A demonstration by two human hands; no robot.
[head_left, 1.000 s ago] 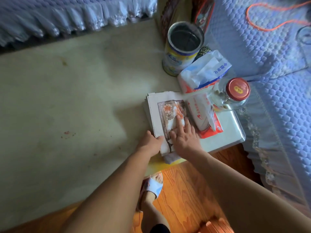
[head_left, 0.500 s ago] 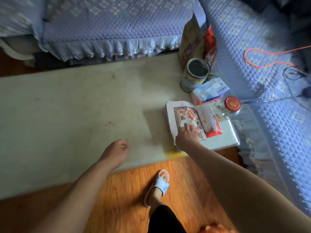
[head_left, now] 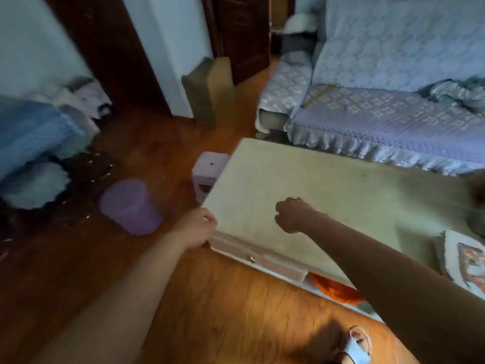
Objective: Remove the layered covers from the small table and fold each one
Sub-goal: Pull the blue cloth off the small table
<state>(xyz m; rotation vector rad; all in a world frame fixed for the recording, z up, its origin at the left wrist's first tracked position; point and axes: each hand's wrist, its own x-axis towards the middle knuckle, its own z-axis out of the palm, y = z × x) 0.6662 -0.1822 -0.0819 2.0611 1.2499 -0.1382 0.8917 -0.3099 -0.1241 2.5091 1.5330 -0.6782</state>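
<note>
Leaving the folded cover (head_left: 464,261), both hands now reach the table's (head_left: 328,195) left corner.

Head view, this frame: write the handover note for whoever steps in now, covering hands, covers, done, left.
Left hand: at the near-left corner of the small table, fingers curled at the edge of the pale cover; blur hides whether it really grips.
Right hand: over the cover, fingers curled, apparently pinching it; not certain.
Cover lies flat across the tabletop.
Folded covers are stacked at the table's right end.
Done: at least one cover folded and stacked.
Left: lift this cover off, fold it, check for more layers beneath.
</note>
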